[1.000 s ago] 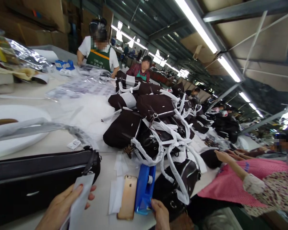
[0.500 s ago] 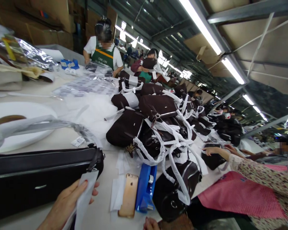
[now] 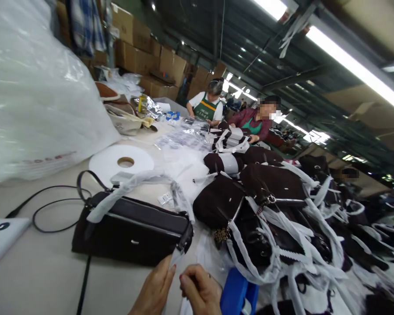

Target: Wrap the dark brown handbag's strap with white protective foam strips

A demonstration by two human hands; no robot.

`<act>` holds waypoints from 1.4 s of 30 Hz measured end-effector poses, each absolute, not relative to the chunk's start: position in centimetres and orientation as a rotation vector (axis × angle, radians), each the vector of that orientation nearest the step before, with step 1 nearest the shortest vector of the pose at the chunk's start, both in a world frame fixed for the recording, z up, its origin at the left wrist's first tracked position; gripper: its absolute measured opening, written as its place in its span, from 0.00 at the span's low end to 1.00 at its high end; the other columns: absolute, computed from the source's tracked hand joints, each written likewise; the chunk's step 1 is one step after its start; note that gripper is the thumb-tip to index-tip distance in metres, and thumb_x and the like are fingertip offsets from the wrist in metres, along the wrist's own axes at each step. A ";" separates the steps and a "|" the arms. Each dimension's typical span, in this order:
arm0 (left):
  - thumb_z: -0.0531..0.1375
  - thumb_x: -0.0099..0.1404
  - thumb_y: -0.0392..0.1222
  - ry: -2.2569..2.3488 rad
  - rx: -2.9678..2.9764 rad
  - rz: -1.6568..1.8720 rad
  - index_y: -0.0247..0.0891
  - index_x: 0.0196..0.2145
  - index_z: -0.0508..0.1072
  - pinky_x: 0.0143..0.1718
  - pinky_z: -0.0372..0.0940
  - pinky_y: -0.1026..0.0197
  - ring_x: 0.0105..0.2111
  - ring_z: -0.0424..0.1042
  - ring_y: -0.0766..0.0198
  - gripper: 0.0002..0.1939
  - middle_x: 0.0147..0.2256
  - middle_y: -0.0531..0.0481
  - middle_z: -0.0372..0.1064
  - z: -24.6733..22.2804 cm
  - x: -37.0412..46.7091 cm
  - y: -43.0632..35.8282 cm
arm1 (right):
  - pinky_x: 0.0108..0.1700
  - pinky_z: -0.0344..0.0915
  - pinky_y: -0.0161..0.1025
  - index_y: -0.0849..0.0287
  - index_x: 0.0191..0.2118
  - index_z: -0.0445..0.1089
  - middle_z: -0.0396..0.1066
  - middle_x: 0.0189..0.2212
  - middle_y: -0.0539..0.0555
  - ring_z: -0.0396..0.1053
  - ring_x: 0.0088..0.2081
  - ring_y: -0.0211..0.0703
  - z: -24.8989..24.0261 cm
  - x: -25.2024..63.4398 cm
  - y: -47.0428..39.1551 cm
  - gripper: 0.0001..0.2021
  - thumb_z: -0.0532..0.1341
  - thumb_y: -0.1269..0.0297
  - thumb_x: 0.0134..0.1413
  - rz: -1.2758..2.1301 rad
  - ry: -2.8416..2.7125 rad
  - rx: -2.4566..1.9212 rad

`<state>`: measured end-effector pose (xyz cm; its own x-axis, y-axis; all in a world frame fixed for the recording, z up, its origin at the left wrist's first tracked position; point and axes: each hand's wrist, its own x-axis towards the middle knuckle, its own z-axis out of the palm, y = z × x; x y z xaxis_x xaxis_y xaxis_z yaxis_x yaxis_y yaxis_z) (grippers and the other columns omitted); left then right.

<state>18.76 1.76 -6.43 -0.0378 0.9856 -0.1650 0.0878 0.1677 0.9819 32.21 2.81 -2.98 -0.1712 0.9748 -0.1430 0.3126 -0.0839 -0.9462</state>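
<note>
A dark brown handbag (image 3: 131, 232) lies on the table, its handle wrapped in white paper (image 3: 131, 188). My left hand (image 3: 154, 286) is at the bag's right end, fingers closed on a white paper strip (image 3: 174, 258) at the strap's base by the metal ring. Just right of it, close but apart, my right hand (image 3: 202, 288) has its fingers curled in a pinch. What sits between those fingertips, if anything, is hidden. A blue tape dispenser (image 3: 236, 291) stands beside my right hand.
Dark handbags with white-wrapped straps (image 3: 272, 183) are heaped to the right. A large white roll (image 3: 95, 162) lies behind the bag. At left are a big plastic sack (image 3: 36, 96), a black cable and a white device (image 3: 6, 236). Two people (image 3: 206, 107) work across the table.
The view has swung left, so the whole handbag shows. My right hand has come up from the bottom edge to beside my left hand, which still holds the paper strip.
</note>
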 end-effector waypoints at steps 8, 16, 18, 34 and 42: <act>0.47 0.64 0.44 1.398 1.191 1.157 0.39 0.43 0.69 0.41 0.65 0.62 0.38 0.72 0.57 0.16 0.39 0.44 0.74 -7.0 19.4 1.4 | 0.23 0.55 0.31 0.60 0.20 0.64 0.61 0.15 0.46 0.59 0.19 0.33 -2.0 29.5 6.2 0.12 0.60 0.56 0.42 1.422 -1.575 -1.531; 0.44 0.64 0.31 1.902 1.840 1.140 0.27 0.61 0.36 0.35 0.69 0.59 0.34 0.73 0.56 0.30 0.36 0.37 0.72 -11.1 20.3 0.8 | 0.13 0.41 0.27 0.56 0.16 0.54 0.57 0.06 0.43 0.50 0.09 0.27 -4.2 28.1 6.5 0.17 0.63 0.53 0.32 1.591 -1.099 -1.753; 0.43 0.63 0.27 2.052 1.969 1.090 0.27 0.61 0.25 0.35 0.68 0.59 0.33 0.72 0.58 0.35 0.37 0.37 0.71 -11.2 20.4 0.7 | 0.12 0.40 0.27 0.55 0.16 0.52 0.55 0.06 0.41 0.48 0.09 0.26 -4.4 27.7 6.4 0.17 0.62 0.55 0.33 1.566 -1.062 -1.797; 0.43 0.67 0.43 1.856 1.924 1.319 0.33 0.45 0.65 0.35 0.68 0.67 0.34 0.75 0.62 0.17 0.35 0.41 0.75 -8.8 19.4 1.4 | 0.17 0.47 0.28 0.60 0.24 0.60 0.67 0.14 0.47 0.59 0.14 0.30 -2.5 29.6 5.7 0.15 0.65 0.60 0.31 1.633 -1.062 -1.555; 0.46 0.60 0.48 1.534 1.132 0.988 0.38 0.33 0.67 0.32 0.64 0.61 0.28 0.71 0.58 0.15 0.25 0.47 0.70 -5.2 19.1 1.6 | 0.20 0.49 0.32 0.57 0.18 0.60 0.61 0.11 0.43 0.55 0.16 0.32 -3.4 29.5 6.2 0.09 0.63 0.63 0.31 1.440 -1.249 -1.663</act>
